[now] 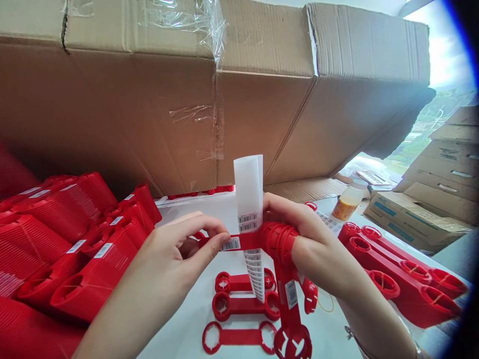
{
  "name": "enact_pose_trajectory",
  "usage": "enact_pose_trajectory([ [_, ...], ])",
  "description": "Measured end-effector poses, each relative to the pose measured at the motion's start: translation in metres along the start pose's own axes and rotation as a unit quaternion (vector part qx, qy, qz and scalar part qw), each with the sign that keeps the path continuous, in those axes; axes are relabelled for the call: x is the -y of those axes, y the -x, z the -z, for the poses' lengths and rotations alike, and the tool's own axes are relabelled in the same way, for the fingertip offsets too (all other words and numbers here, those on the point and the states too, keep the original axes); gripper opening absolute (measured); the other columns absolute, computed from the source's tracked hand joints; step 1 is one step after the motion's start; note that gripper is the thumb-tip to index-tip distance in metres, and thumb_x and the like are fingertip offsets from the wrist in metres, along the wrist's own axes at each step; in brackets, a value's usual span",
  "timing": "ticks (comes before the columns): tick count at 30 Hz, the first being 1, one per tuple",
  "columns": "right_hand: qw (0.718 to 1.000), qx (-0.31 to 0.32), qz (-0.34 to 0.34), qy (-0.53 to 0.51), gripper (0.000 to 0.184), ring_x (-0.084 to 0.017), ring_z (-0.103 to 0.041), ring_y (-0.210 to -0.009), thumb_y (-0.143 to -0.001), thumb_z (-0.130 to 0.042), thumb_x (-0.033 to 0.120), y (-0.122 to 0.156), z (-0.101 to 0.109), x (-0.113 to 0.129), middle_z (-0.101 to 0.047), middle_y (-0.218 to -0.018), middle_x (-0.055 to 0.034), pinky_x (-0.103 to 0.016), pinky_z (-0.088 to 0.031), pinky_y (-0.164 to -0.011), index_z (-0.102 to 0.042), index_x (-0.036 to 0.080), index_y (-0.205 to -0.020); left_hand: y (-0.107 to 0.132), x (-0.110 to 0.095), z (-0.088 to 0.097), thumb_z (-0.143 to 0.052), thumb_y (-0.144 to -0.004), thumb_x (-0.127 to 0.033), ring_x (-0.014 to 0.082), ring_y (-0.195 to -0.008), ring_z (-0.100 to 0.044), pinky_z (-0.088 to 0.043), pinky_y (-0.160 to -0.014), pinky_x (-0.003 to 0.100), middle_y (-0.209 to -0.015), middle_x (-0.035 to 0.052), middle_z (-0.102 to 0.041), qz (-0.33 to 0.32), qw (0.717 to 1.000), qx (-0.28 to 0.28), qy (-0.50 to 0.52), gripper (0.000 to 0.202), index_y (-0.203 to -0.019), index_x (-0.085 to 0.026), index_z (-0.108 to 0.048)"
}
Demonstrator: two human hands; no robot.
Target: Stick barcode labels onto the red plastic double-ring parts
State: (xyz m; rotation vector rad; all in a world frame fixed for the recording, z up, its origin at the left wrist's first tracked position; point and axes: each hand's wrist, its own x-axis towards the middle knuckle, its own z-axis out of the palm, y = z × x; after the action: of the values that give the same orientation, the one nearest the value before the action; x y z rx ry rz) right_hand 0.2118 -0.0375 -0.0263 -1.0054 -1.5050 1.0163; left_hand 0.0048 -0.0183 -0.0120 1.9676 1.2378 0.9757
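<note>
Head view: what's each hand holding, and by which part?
Left hand: red bar piece, thumb at the barcode label on its bar. Right hand: stacked red ring ends. Whether it also grips the white label strip can't be told.

head camera | from the person's head | facing forward, down | table (181, 331) near, cardboard (262, 119) beyond

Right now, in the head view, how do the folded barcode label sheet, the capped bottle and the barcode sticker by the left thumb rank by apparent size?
1. Folded barcode label sheet
2. Capped bottle
3. Barcode sticker at the left hand

The bottle stands farther back, so true sizes may differ.
</note>
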Motion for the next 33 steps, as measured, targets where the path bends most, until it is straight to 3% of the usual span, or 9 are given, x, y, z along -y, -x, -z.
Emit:
enact_pose_trajectory([
  [6,1.0,0.006,-0.01,-0.007,0.029,-0.02,-0.062,-0.068,-0.085,-0.058,0.014,0.001,0.0,-0.001,-0.07,-0.08,-0.0018,-0.031,-0.054,-0.063,-0.074,0.026,-0.106,0.0,-0.002,-0.001,-0.071,-0.089,-0.053,0.0107,-0.042,-0.032,-0.019,-0.036,0.022,-0.05,-0.0042,-0.054,0.016,1.0,0.009,0.005,0.024,-0.081,-0.031,-0.077],
  [12,1.0,0.002,-0.007,-0.016,0.031,-0.019,-0.061,-0.067,-0.085,-0.058,0.012,0.002,0.0,-0.001,-0.068,-0.077,-0.0007,-0.03,-0.052,-0.061,-0.074,0.026,-0.107,0.0,-0.003,-0.004,-0.069,-0.09,-0.052,0.0097,-0.043,-0.037,-0.023,-0.038,0.02,-0.058,-0.0043,-0.059,0.032,0.999,0.001,-0.016,0.023,-0.088,-0.03,-0.073],
  [15,1.0,0.004,-0.009,-0.019,0.031,-0.019,-0.059,-0.066,-0.085,-0.058,0.011,0.002,0.0,-0.002,-0.067,-0.078,-0.0009,-0.029,-0.05,-0.059,-0.074,0.026,-0.107,0.001,-0.004,-0.004,-0.069,-0.09,-0.048,0.0088,-0.047,-0.043,-0.027,-0.041,0.019,-0.071,-0.0042,-0.064,0.052,0.999,-0.003,-0.017,0.02,-0.098,-0.03,-0.069],
  [19,1.0,0.009,-0.001,-0.028,0.035,-0.019,-0.059,-0.071,-0.087,-0.057,0.009,0.001,0.0,-0.004,-0.066,-0.08,0.0001,-0.03,-0.053,-0.067,-0.074,0.027,-0.111,0.0,-0.001,-0.005,-0.067,-0.09,-0.049,0.0108,-0.048,-0.046,-0.027,-0.042,0.02,-0.063,-0.0061,-0.058,0.047,0.999,-0.005,-0.027,0.021,-0.099,-0.03,-0.066],
  [22,0.999,0.015,-0.001,-0.042,0.042,-0.019,-0.061,-0.077,-0.088,-0.053,0.007,0.001,0.001,-0.005,-0.067,-0.087,0.0005,-0.033,-0.056,-0.076,-0.073,0.029,-0.117,-0.001,0.005,-0.006,-0.068,-0.089,-0.052,0.0117,-0.05,-0.048,-0.03,-0.044,0.022,-0.07,-0.006,-0.061,0.022,0.997,-0.042,-0.06,0.026,-0.1,-0.03,-0.063],
  [26,0.998,-0.004,-0.001,-0.067,0.054,-0.019,-0.066,-0.083,-0.081,-0.05,0.001,-0.001,0.003,-0.007,-0.073,-0.099,-0.0005,-0.032,-0.058,-0.073,-0.073,0.03,-0.12,-0.003,0.01,-0.009,-0.071,-0.085,-0.06,0.0165,-0.06,-0.057,-0.04,-0.053,0.027,-0.074,-0.0045,-0.058,0.005,0.981,-0.12,-0.152,0.035,-0.1,-0.029,-0.062],
  [30,0.997,-0.039,-0.001,-0.063,0.039,-0.02,-0.069,-0.082,-0.081,-0.055,0.005,-0.004,0.003,-0.01,-0.076,-0.097,-0.0022,-0.029,-0.057,-0.068,-0.077,0.024,-0.106,-0.004,0.014,-0.016,-0.068,-0.09,-0.055,0.0179,-0.065,-0.058,-0.039,-0.054,0.032,-0.104,0.0025,-0.059,-0.024,0.937,-0.209,-0.278,0.034,-0.107,-0.025,-0.062],
  [33,0.996,-0.069,0.001,-0.062,0.036,-0.02,-0.069,-0.08,-0.082,-0.056,0.007,-0.007,0.0,-0.012,-0.075,-0.094,-0.0022,-0.028,-0.057,-0.064,-0.075,0.023,-0.108,-0.004,0.016,-0.025,-0.06,-0.095,-0.051,0.0204,-0.07,-0.059,-0.041,-0.056,0.034,-0.112,0.0071,-0.055,-0.066,0.918,-0.242,-0.306,0.032,-0.109,-0.023,-0.061],
])
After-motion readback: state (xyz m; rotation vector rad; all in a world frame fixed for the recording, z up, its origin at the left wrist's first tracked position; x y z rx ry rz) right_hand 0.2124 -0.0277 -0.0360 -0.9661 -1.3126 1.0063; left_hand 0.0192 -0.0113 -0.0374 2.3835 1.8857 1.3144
